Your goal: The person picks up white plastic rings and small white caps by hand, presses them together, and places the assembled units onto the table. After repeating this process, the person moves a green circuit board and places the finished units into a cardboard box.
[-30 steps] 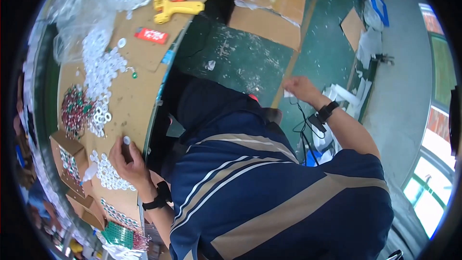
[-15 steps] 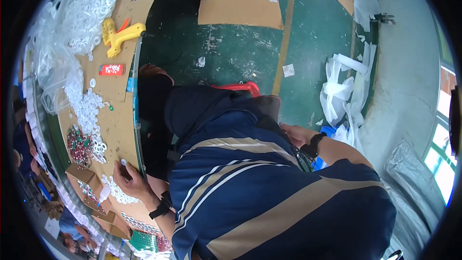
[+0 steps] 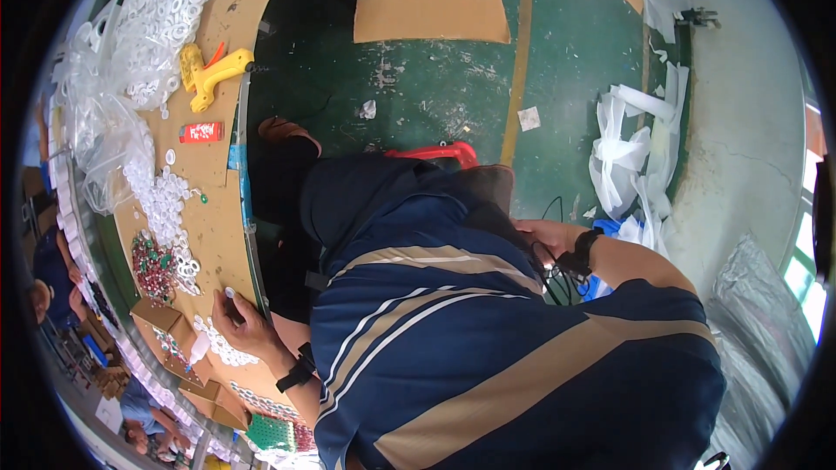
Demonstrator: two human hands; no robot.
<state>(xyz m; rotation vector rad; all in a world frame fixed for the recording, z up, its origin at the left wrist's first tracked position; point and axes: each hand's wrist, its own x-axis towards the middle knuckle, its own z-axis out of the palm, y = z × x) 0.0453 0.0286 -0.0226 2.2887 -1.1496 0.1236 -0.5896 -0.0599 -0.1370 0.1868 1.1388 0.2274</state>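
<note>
Fingers of left hand [image 3: 246, 324] pinch 1 small white ring [image 3: 230, 292]; right hand [image 3: 544, 237] grip unclear.

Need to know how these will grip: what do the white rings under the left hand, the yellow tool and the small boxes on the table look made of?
White rings: probably plastic, matt, thin, evenly white. Yellow tool: moulded plastic by its look, smooth with a slight sheen. Small boxes: brown cardboard, dull, with folded flaps. The left hand rests on the table, whose top looks like matt brown board.
</note>
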